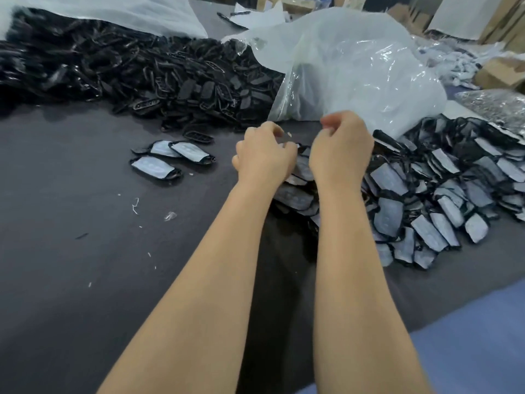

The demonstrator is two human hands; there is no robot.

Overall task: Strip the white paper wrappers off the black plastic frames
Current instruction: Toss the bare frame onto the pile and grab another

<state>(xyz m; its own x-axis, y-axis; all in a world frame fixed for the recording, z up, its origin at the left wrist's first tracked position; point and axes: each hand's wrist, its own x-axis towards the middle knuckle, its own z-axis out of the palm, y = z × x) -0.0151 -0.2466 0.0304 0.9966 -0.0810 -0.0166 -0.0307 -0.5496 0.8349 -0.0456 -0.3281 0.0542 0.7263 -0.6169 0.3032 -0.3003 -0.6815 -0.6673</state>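
Observation:
My left hand (264, 155) and right hand (341, 146) hover side by side over the near-left edge of a heap of wrapped frames (443, 200), black frames in white paper. The left hand's fingers curl round one wrapped frame (297, 147), of which only an end shows at the fingertips. My right hand's fingers are curled, thumb pressed against forefinger, with nothing visible between them. A tiny paper scrap (289, 134) hangs between the hands. Three wrapped frames (170, 157) lie apart on the dark table (85, 280). A big pile of bare black frames (142, 69) fills the far left.
A large clear plastic bag (355, 69) rises just behind the hands. White sheeting (113, 9) covers the back of the bare pile. Crumpled white wrappers (460, 64) and cardboard boxes (500, 72) lie far right. Small paper bits (136, 206) dot the table.

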